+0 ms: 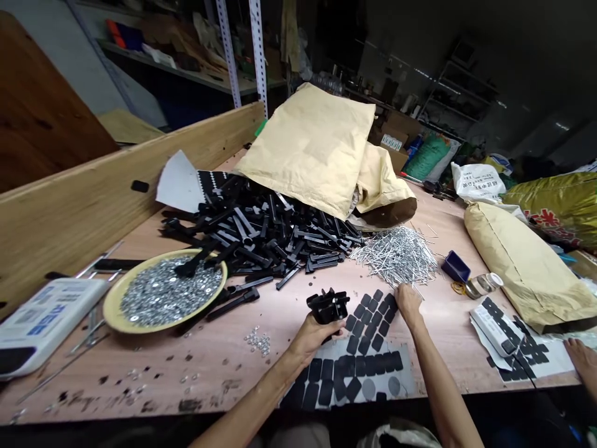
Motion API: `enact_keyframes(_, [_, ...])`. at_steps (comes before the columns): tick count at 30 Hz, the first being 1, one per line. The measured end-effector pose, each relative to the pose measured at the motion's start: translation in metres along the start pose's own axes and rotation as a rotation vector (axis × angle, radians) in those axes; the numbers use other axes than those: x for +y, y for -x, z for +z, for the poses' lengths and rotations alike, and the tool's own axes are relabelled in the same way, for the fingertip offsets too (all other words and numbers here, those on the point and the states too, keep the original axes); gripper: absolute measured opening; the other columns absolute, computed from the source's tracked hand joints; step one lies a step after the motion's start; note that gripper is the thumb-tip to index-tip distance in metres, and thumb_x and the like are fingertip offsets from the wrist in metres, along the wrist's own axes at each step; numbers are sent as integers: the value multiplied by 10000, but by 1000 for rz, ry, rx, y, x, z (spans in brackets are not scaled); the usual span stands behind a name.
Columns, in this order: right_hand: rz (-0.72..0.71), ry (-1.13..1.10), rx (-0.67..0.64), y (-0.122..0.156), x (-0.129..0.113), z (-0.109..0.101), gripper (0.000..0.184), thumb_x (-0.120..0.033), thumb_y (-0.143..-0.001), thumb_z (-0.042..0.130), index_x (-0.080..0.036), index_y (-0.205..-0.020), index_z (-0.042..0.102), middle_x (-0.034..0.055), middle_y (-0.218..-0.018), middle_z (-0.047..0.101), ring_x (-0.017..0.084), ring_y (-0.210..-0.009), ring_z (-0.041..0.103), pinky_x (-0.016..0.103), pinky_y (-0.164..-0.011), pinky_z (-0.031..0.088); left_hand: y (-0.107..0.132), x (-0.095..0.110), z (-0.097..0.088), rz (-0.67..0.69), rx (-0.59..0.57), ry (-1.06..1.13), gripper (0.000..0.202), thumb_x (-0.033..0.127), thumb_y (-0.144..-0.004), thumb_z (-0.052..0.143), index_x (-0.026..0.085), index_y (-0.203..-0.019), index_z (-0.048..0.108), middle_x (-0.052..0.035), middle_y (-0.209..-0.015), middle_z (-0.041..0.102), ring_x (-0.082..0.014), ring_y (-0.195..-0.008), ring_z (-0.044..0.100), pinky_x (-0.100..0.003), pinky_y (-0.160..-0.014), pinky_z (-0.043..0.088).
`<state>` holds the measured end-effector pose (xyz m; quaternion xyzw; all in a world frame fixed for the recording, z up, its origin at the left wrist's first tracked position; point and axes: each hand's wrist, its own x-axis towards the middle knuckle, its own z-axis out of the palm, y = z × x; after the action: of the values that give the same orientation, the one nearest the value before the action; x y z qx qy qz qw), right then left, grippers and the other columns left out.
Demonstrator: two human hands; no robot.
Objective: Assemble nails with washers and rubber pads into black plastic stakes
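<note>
My left hand [311,334] is closed around a bundle of black plastic parts [328,306], held upright above a sheet of black adhesive pads [359,367]. My right hand [408,303] reaches forward to the near edge of a pile of thin metal pins [396,254], fingers curled down on the pins; what they pinch is hidden. A big heap of black plastic parts [261,233] lies behind my left hand.
A yellow dish of small metal washers [163,292] sits at the left, a white device [41,317] beside it. Brown paper sacks [312,146] lie at the back and right [517,261]. A small blue box [456,266] and another person's hand [583,361] are at the right.
</note>
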<state>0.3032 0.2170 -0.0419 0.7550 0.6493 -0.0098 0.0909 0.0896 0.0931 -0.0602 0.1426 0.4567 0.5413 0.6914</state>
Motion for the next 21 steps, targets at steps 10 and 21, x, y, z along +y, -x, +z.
enact_keyframes(10, [-183, -117, -29, 10, 3, -13, 150, -69, -751, 538, -157, -813, 643, 75, -841, 674, 185, -803, 633, 231, -636, 400, 21, 7, 4, 42, -81, -27, 393, 361, -394, 870, 115, -647, 698, -29, -584, 657, -127, -539, 596, -244, -531, 510])
enact_keyframes(21, [-397, -1410, 154, 84, -26, -42, 508, -320, -756, 630, -242, -1218, 434, -43, -745, 631, 126, -605, 613, 281, -614, 524, 7, -10, -3, 161, -72, -151, 373, 183, -451, 832, 141, -797, 699, -56, -764, 728, -223, -764, 670, -341, -748, 534])
